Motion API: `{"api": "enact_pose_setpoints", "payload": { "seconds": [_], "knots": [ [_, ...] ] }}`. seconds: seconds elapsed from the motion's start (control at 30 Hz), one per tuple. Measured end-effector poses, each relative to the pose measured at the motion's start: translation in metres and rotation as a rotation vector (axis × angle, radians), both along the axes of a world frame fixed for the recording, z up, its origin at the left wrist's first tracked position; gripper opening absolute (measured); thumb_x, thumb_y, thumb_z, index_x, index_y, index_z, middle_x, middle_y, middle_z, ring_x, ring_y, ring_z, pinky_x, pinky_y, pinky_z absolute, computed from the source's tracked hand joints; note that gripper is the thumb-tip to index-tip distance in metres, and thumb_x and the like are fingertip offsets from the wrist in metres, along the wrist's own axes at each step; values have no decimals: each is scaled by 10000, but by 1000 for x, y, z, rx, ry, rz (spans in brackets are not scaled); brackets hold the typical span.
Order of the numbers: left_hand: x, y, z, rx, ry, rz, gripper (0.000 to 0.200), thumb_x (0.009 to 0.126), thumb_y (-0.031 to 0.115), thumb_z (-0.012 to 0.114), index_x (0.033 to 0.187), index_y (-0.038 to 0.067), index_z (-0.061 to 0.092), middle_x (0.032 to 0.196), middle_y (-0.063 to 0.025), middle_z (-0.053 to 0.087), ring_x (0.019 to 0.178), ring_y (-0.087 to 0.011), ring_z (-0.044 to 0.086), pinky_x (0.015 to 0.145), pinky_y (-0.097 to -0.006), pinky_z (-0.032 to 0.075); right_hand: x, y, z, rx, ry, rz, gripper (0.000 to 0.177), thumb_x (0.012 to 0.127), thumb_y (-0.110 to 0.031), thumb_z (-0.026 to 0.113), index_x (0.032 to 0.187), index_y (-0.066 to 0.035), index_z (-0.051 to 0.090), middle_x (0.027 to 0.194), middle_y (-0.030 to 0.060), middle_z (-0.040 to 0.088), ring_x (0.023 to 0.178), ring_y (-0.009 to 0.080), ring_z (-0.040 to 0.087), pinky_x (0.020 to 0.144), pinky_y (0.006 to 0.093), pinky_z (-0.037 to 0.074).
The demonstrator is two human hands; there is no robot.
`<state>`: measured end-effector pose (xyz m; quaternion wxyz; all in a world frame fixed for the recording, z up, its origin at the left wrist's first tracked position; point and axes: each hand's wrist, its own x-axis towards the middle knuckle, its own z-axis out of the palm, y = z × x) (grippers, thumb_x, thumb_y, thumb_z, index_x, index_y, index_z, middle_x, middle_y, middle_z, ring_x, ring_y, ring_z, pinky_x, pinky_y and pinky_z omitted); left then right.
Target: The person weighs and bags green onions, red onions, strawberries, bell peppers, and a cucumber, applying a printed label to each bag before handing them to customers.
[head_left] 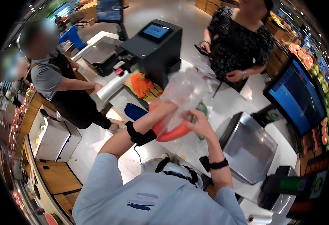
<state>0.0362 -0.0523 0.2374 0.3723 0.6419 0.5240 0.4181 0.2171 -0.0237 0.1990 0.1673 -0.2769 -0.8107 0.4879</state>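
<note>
A clear plastic bag [189, 84] stands puffed up over the counter in front of me. My left hand [169, 108] is at the bag's near side, its fingers hidden by the crinkled plastic. On the other side, my right hand [199, 123] is against the bag with thumb and fingers curved and apart. Beneath both hands lies a curved, shiny red-orange thing [175, 133], partly covered by plastic; its kind I cannot make out. Something green [202, 108] shows through the plastic beside my right hand.
A metal weighing scale [250, 148] and a tilted monitor [297, 95] stand at right. Beyond the bag are an orange glove [142, 85] and a dark printer-like machine [153, 43]. A co-worker [61, 75] stands left by a plastic roll [112, 88]; a person with a phone [202, 50] stands opposite.
</note>
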Motion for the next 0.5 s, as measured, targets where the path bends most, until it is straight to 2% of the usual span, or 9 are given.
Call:
{"api": "enact_pose_setpoints", "payload": {
  "seconds": [0.07,0.1,0.13,0.17,0.2,0.23,0.4,0.47,0.5],
  "knots": [
    [-30,5,-29,733,803,91,400,743,206,596,1132,124,565,1183,-75,522,1099,-197,477,849,-300,424,-27,0,5,170,93,6,542,689,-205,673,1179,-54,498,1148,104,529,1010,187,514,866,309,410],
    [-35,-1,-18,642,505,-43,330,653,218,654,959,99,615,1086,-43,538,1086,-191,460,756,-300,448,-48,-1,14,235,340,25,499,714,-202,655,1165,-51,503,1149,99,526,1002,195,520,862,317,415],
    [-42,-9,-1,634,518,-21,330,653,218,654,959,99,615,1086,-43,538,1086,-191,460,756,-300,448,-64,-2,19,293,589,41,458,738,-200,636,1151,-48,509,1150,93,523,994,204,527,858,325,420],
    [-48,-16,17,581,553,0,290,624,212,659,882,91,605,980,-48,539,992,-210,497,708,-324,450,-64,-7,7,-647,437,-136,511,699,-173,712,1139,-54,481,1083,53,527,1046,186,493,928,328,395],
    [-54,-21,29,528,586,22,254,594,206,665,806,83,595,874,-53,539,898,-230,534,660,-349,451,-80,-3,0,-650,433,-113,511,699,-173,712,1139,-54,481,1083,53,527,1046,186,493,928,328,395],
    [-60,-25,34,591,533,148,235,561,171,659,762,78,581,718,-68,504,716,-254,553,594,-368,442,-101,-1,-9,-460,407,-61,487,720,-170,695,1142,-54,481,1075,52,530,1037,180,497,915,322,400],
    [-131,-28,37,524,548,249,228,578,124,655,792,79,591,699,-85,540,688,-304,569,575,-351,446,-189,13,-34,297,321,122,394,805,-158,626,1154,-53,478,1043,49,543,1003,156,511,865,296,424],
    [-163,-23,48,589,499,354,230,606,77,638,828,56,582,740,-124,574,723,-333,568,602,-338,452,-210,27,-33,-642,295,95,347,853,-158,567,1165,-36,475,1016,47,553,946,122,517,807,248,427],
    [-169,-21,50,585,504,355,230,606,77,638,828,56,582,740,-124,574,723,-333,568,602,-338,452,-218,24,-34,-546,527,131,352,888,-178,517,1198,-24,455,975,49,551,890,100,511,762,217,419]
  ]
}}
